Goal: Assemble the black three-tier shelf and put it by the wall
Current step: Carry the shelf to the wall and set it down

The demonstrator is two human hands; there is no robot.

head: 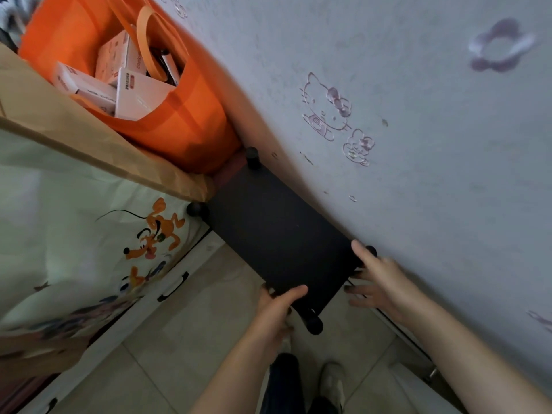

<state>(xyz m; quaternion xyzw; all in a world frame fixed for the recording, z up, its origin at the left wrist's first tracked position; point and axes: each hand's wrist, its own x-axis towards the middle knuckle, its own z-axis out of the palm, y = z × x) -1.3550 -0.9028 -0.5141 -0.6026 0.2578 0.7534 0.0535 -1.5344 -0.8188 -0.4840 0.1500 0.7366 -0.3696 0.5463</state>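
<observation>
Where the frame begins at the left, a pale sheet (pixel 74 234) printed with cartoon dogs hangs over a white drawer front (pixel 167 291) with a black handle. Above it, in the upper left, a brown paper bag (pixel 59 115) leans beside an orange bag (pixel 185 115) filled with white boxes (pixel 134 94). Just right of the bags, in the middle of the frame, the black shelf (pixel 277 237) stands with its long far edge against the wall (pixel 418 174), its flat top facing up and round black post ends showing at its corners. At the lower middle, the left hand (pixel 277 309) grips the near corner of the shelf top, thumb over the edge and fingers underneath. Further right, the right hand (pixel 379 282) lies open with fingers spread, its thumb touching the top of the shelf's corner nearest the wall. Grey tiled floor (pixel 179 354) fills the bottom of the frame, and the pale wall with faint cartoon cat stickers (pixel 328 106) takes up the right.
</observation>
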